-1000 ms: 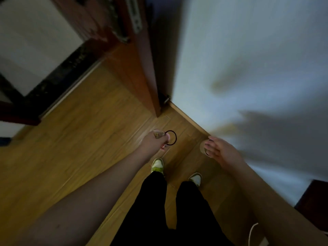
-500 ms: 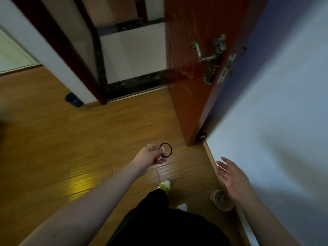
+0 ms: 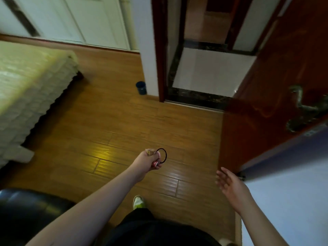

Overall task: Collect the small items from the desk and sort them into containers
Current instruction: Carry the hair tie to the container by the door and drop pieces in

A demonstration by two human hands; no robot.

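Black hair tie (image 3: 161,155) loops out just past the closed fingers (image 3: 156,158) of the left hand (image 3: 146,162), pinched there with a small red item (image 3: 155,163) and a tan scrap (image 3: 150,151); right hand (image 3: 230,185) hangs empty, fingers spread. No desk or container in view, so the carry likely goes well with the left fist snug, loop hooked, and the free hand kept clear of the wooden door (image 3: 266,103) beside it.
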